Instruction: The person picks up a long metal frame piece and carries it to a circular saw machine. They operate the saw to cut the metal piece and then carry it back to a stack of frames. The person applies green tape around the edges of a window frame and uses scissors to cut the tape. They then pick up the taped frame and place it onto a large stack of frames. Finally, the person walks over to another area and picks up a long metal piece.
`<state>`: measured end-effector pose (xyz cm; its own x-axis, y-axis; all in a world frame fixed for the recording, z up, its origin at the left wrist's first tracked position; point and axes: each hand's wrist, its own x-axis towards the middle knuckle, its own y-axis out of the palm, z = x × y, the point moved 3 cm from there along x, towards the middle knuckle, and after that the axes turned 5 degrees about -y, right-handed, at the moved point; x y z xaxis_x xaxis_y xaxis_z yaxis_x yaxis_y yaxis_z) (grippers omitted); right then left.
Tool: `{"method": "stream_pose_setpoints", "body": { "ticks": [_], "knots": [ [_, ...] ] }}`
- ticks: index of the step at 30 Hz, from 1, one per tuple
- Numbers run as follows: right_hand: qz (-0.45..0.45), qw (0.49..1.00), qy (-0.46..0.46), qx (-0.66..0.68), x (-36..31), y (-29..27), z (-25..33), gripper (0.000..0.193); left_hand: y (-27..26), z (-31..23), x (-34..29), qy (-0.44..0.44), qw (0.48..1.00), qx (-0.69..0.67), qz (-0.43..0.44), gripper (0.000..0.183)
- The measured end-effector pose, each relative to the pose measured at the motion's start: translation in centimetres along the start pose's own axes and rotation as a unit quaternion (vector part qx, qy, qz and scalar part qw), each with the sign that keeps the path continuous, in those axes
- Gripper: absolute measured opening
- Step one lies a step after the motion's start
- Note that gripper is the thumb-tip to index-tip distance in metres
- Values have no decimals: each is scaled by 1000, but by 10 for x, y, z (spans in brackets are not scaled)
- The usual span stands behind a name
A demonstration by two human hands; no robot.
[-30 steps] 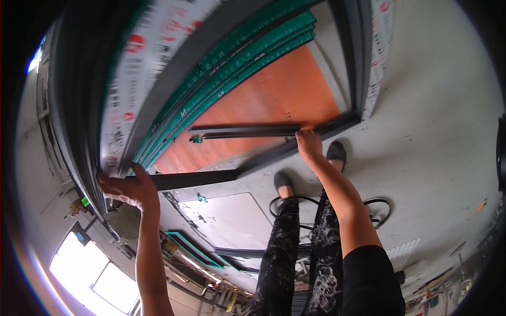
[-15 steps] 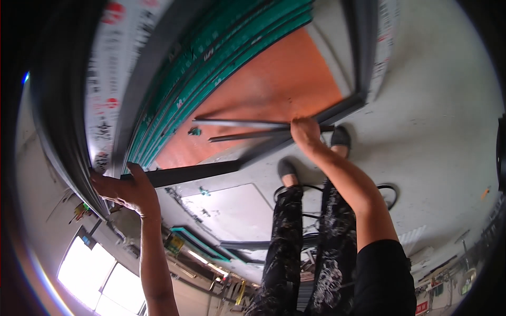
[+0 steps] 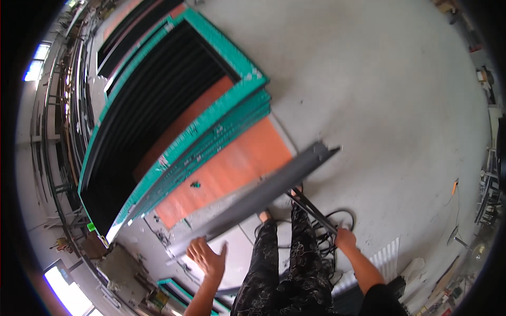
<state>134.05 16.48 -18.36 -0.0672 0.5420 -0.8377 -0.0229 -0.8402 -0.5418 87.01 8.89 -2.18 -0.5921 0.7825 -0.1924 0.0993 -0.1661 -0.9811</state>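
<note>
My left hand (image 3: 208,258) has its fingers and thumb spread beside the near left end of a long dark grey frame bar (image 3: 253,201). Whether the fingertips touch the bar I cannot make out. This bar slants across in front of my legs, its far end up to the right. Lower right, my right hand (image 3: 346,239) is closed round thin dark strips (image 3: 315,211), which point up and left toward the bar's underside. Beyond the bar lies a stack of green-edged frames (image 3: 247,71) with dark inner sides.
An orange sheet (image 3: 247,150) lies under the frame stack. Black cables (image 3: 341,211) coil on the floor by my legs. A white corrugated sheet (image 3: 387,258) lies at lower right. Racks of long bars (image 3: 55,137) line the left wall.
My left hand has come off the upright frame and moved right, opening. My right hand has drawn the thin strips down and right. The view has swung, bringing the whole green stack into sight.
</note>
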Motion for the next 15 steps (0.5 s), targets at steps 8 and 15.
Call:
{"method": "stream_pose_setpoints", "body": {
  "ticks": [8,15],
  "knots": [
    [32,972,157,174,-135,89,-78,27,-1,-59,15,185,922,-186,285,94],
    [96,580,249,770,-163,158,-116,19,63,-91,19,-41,873,-185,449,85]
  ]
}}
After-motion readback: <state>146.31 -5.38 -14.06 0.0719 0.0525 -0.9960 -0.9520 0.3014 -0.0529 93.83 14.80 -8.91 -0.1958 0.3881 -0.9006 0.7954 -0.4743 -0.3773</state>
